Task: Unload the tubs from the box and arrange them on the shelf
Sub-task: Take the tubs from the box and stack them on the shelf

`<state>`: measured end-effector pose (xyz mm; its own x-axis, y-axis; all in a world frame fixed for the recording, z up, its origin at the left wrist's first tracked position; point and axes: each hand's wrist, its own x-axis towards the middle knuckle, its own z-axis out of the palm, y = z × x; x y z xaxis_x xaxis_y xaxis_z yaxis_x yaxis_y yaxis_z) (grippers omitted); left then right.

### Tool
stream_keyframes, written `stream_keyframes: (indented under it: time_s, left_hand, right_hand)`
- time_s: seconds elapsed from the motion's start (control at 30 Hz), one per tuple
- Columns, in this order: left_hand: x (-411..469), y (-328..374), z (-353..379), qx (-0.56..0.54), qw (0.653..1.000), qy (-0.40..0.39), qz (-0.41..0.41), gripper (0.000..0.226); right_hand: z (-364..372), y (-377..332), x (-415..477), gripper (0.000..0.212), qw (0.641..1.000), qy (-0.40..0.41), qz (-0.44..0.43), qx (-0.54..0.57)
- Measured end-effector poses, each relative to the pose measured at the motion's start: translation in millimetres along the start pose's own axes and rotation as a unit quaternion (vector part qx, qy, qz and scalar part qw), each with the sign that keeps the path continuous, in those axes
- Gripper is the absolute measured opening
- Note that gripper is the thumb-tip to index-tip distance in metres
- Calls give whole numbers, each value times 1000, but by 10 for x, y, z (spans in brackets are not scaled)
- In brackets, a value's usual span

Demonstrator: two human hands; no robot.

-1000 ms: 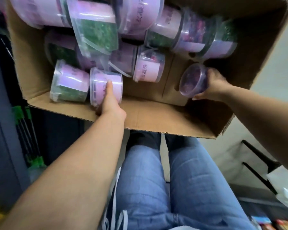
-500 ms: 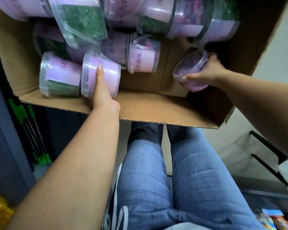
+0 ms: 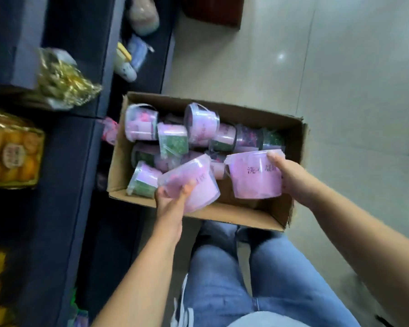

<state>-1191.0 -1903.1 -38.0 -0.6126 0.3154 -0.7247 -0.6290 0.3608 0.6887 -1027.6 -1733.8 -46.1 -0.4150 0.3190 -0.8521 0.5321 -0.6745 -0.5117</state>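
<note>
Two tubs in the air, one per hand! The left hand (image 3: 169,205) is clamped round the left tub (image 3: 196,185), thumb lying across its pink side, fingers curled under. The right hand (image 3: 293,182) grasps the right tub (image 3: 255,179), thumb hooked up by the lid rim and fingers out of sight behind the wall. Both hang over the near end of the box (image 3: 236,217), and plenty more tubs (image 3: 200,128) lie jumbled inside it.

Here is the relation that counts: the shelf (image 3: 64,185) sits at 9 o'clock from the hands, so the left hand is the nearer one, with the right tub trailing at 3 o'clock, just beside the left one. The right tub stands straight, lid at 12 o'clock. The left tub is tipped, its axis running roughly 11 to 5 with the lid at the 11 end.

My read: the left tub probably goes in first, swinging toward 9 o'clock, and it needs righting before it is set down.
</note>
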Motion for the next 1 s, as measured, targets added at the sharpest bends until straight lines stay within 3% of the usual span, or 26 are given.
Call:
stream_keyframes:
  time_s: [0.1,0.2,0.3,0.37,0.43,0.57,0.63,0.73,0.87,1.0]
  left_hand:
    - [-337,461,5,30,996,-29,72,75]
    - [-713,828,-81,65,986,26,152,103]
    - [-1073,1062,-179,41,969,119,210,128]
    - [-1322,1177,-287,5,961,151,230,133]
    - [-1529,1239,-427,-24,956,153,248,131]
    - [-2034,1209,-815,-62,944,156,285,102]
    - [-2257,1134,-994,-107,934,180,291,109]
    - [-2615,970,-1266,-154,919,215,293,118]
    - [-3133,676,-1604,-208,888,280,300,103]
    - [-3624,337,-1952,-238,847,355,316,103]
  right_hand:
    - [195,-378,-357,35,995,-46,-83,44]
    - [372,-675,-682,41,976,-137,-149,76]
    - [567,-895,-886,93,951,-211,-225,29]
    - [741,-1042,-1050,102,927,-261,-270,4]
    - [912,-1128,-1214,99,902,-295,-316,-19]
    - [1247,-1211,-1452,111,866,-316,-373,-104]
    - [1449,-1245,-1592,106,838,-347,-393,-148]
    - [1793,-1218,-1779,110,812,-396,-387,-185]
    - [2329,-1030,-2027,118,768,-472,-360,-241]
    - [2883,-683,-2376,116,723,-534,-346,-269]
